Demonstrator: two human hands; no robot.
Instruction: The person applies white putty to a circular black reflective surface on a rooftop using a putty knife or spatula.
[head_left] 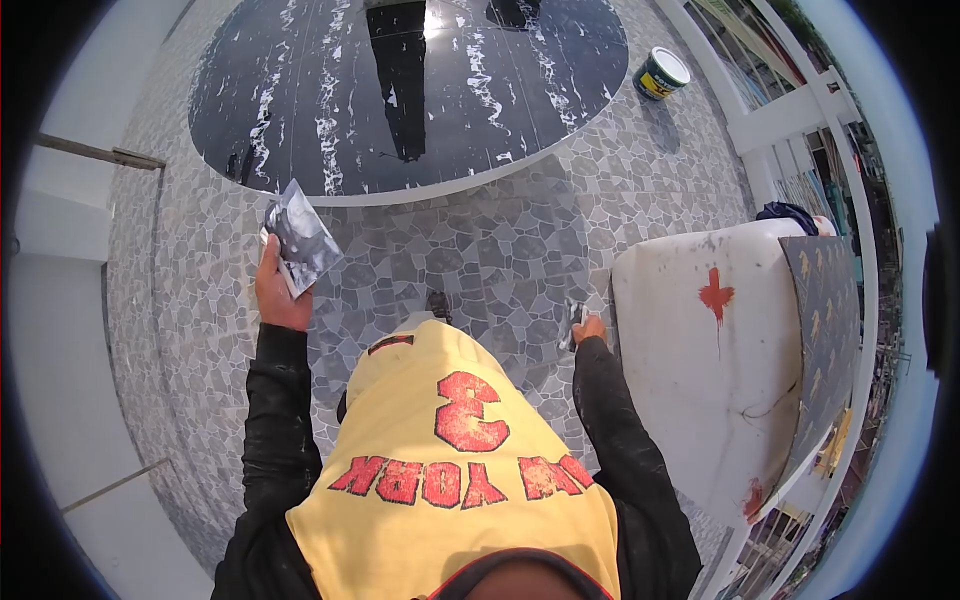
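Observation:
My left hand is closed around the edge of a flat, square metal plate smeared with pale paste. It is held up near the rim of a large round, glossy dark panel, which is marked by ragged white streaks and reflects dark shapes. Lower and to the right, my right hand grips a small scraper whose blade also looks smeared. That hand is beside the white tank-like block and apart from the dark panel. My fingers partly hide both tools' holding ends.
A lidded bucket stands right of the panel on the stone-patterned floor. A white block with a red cross and a patterned sheet lies along the right. White railing runs behind it; a pale wall bounds the left.

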